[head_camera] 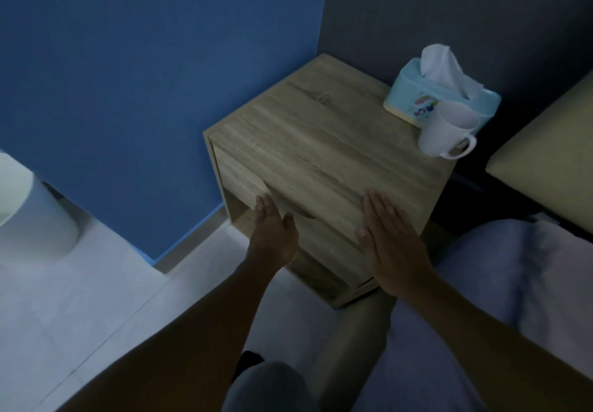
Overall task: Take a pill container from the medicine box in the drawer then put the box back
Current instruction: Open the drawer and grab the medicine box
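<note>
The wooden nightstand (330, 155) sat tucked into the corner, its far left edge right up against the blue wall (144, 91) and its back against the dark wall, with a bed (542, 283) crowding its right side, so the only real open room was the pale floor (80, 299) off to its front left, past a white bin (29, 212). On top of the nightstand, at the back right corner, a light blue tissue box (414, 100) had a white mug (446, 132) just in front of it, close to the right edge; the rest of the top was bare wood. The drawer (240, 177) looked closed or barely cracked, so no medicine box or pill container showed anywhere, can't tell where they were. The left hand (272, 232) reached to the drawer front, fingers loosely together and touching its lower edge, thumb off to the side, not gripping anything I could see. The right hand (391, 241) lay flat, palm down, fingers straight and pressed together, resting on the nightstand's near front corner. Both forearms were stretched out forward from the bottom of the view.
</note>
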The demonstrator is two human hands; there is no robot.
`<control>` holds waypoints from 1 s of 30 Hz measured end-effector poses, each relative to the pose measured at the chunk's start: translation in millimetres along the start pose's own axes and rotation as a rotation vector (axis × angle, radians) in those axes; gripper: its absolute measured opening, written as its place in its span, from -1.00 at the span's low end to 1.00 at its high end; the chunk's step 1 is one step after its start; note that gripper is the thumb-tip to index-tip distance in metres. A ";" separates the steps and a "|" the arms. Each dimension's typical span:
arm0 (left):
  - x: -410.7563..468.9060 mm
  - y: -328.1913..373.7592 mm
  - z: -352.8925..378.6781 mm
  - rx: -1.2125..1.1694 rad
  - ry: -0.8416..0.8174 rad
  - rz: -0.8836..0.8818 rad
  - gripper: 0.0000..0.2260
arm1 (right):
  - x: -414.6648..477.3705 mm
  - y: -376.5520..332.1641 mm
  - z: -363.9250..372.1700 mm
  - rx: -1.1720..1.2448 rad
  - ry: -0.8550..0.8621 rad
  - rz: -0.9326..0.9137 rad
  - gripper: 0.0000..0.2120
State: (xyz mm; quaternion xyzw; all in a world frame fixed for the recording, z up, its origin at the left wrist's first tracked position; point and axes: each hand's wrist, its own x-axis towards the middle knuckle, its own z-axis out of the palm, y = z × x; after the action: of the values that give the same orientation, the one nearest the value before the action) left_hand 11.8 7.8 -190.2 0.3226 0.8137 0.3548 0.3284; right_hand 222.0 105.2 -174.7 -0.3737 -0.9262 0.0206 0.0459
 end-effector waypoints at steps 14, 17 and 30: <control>27.7 8.2 21.6 -0.305 0.111 0.013 -0.28 | 0.0 -0.9 5.5 0.013 0.079 -0.006 -0.41; 26.1 10.9 22.2 -0.317 0.104 0.008 -0.23 | 0.5 0.1 8.6 0.017 0.089 -0.002 -0.41; 2.3 -9.1 2.2 -0.279 0.027 -0.046 -0.26 | 0.6 -0.2 5.0 -0.014 0.041 0.001 -0.41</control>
State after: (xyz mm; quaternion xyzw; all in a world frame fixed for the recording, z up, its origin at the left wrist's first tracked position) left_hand 9.6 5.5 -199.2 0.2503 0.7681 0.4612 0.3670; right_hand 220.9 105.4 -179.7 -0.3746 -0.9251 0.0068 0.0622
